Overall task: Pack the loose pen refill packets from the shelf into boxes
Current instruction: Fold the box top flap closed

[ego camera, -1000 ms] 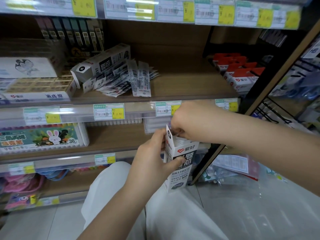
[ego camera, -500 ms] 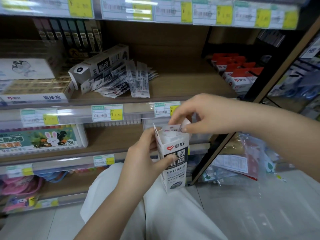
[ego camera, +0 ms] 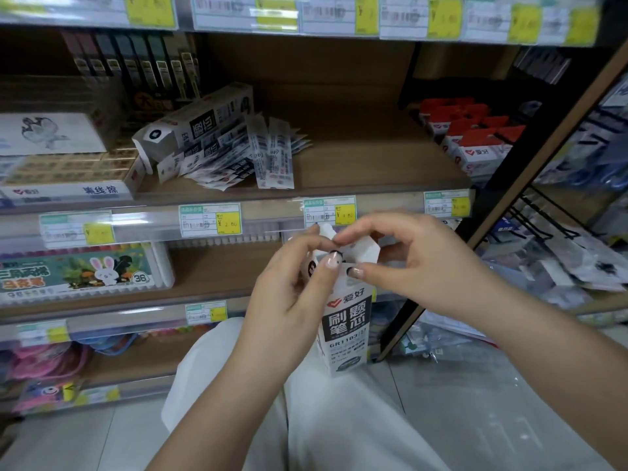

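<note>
A white and black refill box (ego camera: 346,329) stands upright over my lap, below the shelf edge. My left hand (ego camera: 289,294) grips its upper left side, thumb on the front. My right hand (ego camera: 407,263) pinches the white top flaps (ego camera: 360,249) with finger and thumb. Loose refill packets (ego camera: 258,158) lie in a fanned heap on the wooden shelf (ego camera: 356,164). Another refill box (ego camera: 200,120) lies on its side on the heap's left part, its end flap open.
Red and white boxes (ego camera: 472,137) stand at the shelf's right end. Flat cartons (ego camera: 64,178) fill the left end, with dark packs behind. Price tags (ego camera: 210,219) line the shelf edge. A marker set (ego camera: 78,270) sits one shelf lower. Plastic bags (ego camera: 560,266) lie right.
My right hand came out of the box's open top and now pinches the flaps. My left thumb has slid up the box's front toward the top.
</note>
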{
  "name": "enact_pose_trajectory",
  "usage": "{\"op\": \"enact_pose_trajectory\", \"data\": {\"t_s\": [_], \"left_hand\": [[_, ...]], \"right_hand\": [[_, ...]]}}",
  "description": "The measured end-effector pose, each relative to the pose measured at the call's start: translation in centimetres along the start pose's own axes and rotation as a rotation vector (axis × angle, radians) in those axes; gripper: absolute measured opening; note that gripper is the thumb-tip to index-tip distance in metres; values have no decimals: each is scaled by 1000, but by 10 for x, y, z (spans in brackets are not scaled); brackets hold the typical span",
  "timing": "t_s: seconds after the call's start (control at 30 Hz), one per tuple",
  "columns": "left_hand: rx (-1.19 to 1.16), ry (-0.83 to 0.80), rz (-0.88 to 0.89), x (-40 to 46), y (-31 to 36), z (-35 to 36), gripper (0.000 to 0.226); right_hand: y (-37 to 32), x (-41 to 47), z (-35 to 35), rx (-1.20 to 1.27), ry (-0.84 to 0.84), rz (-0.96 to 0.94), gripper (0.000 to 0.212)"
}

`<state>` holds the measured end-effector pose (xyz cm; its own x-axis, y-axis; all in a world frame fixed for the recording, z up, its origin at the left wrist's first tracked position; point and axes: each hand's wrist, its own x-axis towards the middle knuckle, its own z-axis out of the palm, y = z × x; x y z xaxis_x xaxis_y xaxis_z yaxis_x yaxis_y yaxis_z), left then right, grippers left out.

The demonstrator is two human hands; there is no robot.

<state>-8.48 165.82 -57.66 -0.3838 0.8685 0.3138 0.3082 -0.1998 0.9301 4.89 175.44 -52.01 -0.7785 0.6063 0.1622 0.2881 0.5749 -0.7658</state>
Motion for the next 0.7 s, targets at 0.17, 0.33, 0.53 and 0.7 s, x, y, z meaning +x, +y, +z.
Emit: {"op": "enact_pose_trajectory", "data": {"t_s": [0.17,0.33,0.53,0.7], "left_hand": [[147,-15,70,-2,2,5,14],[238,18,71,-1,7,7,9],[300,-4,95,3,11,12,14],[266,-21,122,-2,6,14,25]], "right_hand": [[5,-11,13,47,81,-59,42],[15,-19,22,202,109,7,49],[20,-28,35,264,150,-45,39],[22,-32,37,432,185,-64,35]]}}
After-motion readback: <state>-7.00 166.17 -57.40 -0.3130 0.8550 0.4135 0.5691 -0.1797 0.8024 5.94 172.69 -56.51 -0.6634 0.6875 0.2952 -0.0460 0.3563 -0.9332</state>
